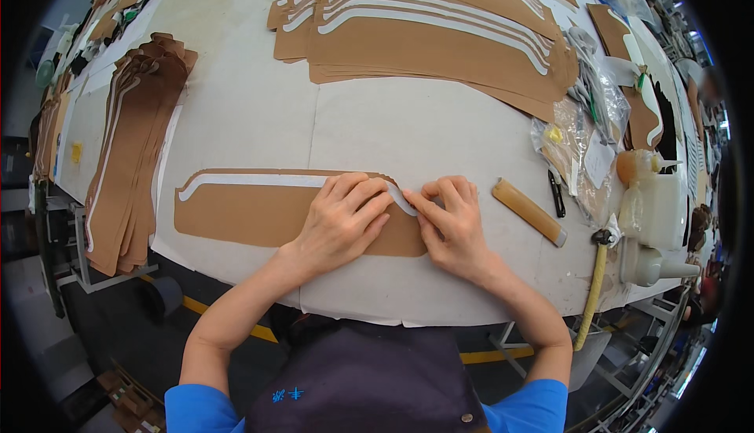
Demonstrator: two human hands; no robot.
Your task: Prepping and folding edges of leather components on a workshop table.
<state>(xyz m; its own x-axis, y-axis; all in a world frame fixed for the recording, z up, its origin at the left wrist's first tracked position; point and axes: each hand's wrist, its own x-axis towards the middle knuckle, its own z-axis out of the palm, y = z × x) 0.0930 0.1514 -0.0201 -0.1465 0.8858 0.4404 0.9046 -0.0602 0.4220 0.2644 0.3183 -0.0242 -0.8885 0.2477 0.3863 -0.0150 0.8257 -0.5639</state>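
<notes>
On the table before me lies a flat brown panel (247, 215), perhaps leather, with a white strip (259, 180) along its far, curved edge. My left hand (347, 215) rests on the panel right of its middle, fingers bent over the strip. At the panel's right end, my right hand (450, 218) has thumb and forefinger at the edge where the strip curves down; the fingertips seem to pinch this edge. The fingers partly hide the strip between the hands.
Stacked brown panels (430, 50) lie at the back, others (132, 168) at the left. To the right are a wooden-looking flat tool (529, 212), a black pen-like tool (556, 193), plastic bags (589, 162), a white plastic container (662, 209) and a yellow-wrapped hose or handle (591, 297).
</notes>
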